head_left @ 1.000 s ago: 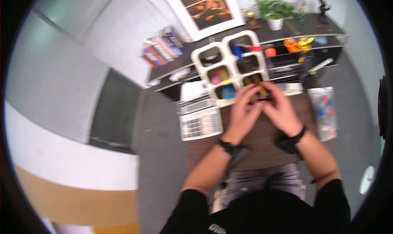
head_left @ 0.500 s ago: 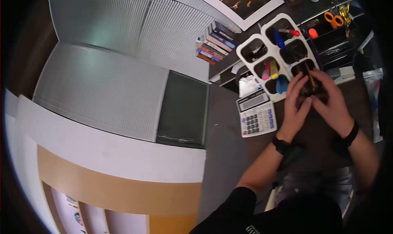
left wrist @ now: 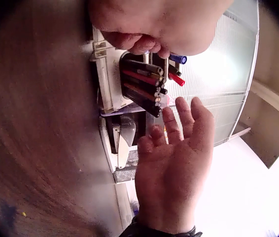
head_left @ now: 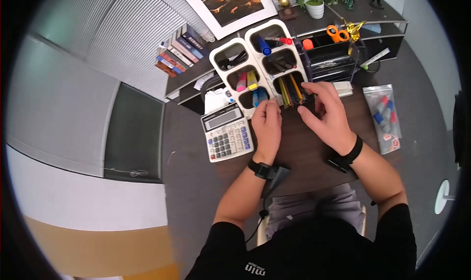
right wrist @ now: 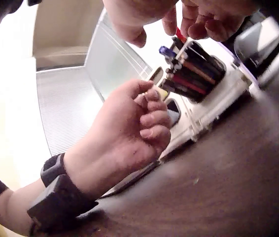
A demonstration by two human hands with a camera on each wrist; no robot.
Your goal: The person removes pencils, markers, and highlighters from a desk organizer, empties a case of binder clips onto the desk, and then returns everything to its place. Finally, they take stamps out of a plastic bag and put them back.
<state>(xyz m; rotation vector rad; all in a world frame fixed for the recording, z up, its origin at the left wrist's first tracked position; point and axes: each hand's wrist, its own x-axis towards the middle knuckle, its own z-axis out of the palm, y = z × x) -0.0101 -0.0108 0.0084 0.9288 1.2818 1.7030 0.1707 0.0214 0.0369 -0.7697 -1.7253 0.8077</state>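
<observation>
My left hand (head_left: pixel 267 128) is by the front left corner of a white desk organizer (head_left: pixel 258 65), its fingers curled in with nothing visible in them. To the right, my right hand (head_left: pixel 331 115) has its fingers loosely bent and spread, thumb apart, beside the front right compartment. A bundle of pencils (head_left: pixel 291 89) stands in that compartment, leaning out over the rim between the two hands. In the right wrist view the pencils (right wrist: pixel 191 76) show their ends close together. Pink and yellow highlighters (head_left: pixel 247 80) and blue items (head_left: pixel 259 97) sit in the left compartments.
A calculator (head_left: pixel 228 138) lies left of my left hand. Right of the organizer are a stapler (head_left: pixel 343 89), a dark holder with orange scissors (head_left: pixel 337 34), and a clear bag of markers (head_left: pixel 385 118). Books (head_left: pixel 181 52) and a plant (head_left: pixel 314 0) stand behind.
Both hands were together around the pencils. The left hand has drawn away to the left and curled its fingers; the right has moved off to the right. The head view swung and came back.
</observation>
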